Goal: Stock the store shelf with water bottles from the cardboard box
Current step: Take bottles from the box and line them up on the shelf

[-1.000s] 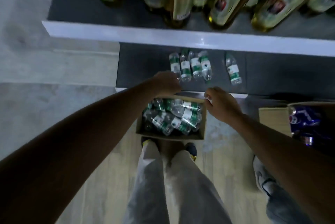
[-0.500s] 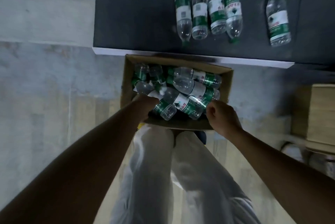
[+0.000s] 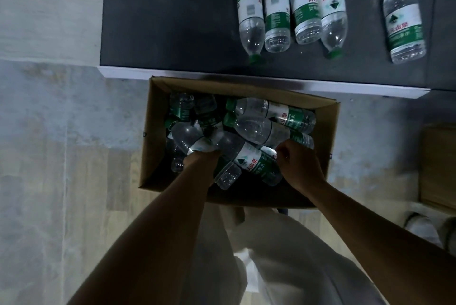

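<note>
Cardboard box [image 3: 158, 132] holds bottles [image 3: 269, 117] (jumbled); left hand [image 3: 201, 159], right hand [image 3: 299, 164] grips unclear.

Both bare forearms reaching down and forward, left hand [image 3: 201, 158] fingers hidden from view, right hand [image 3: 299, 164] knuckles up, fingers curled

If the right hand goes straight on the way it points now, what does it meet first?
Probably the clear plastic water bottle with green label lying just beyond the right hand inside the brown cardboard box; depth is unclear.
</note>
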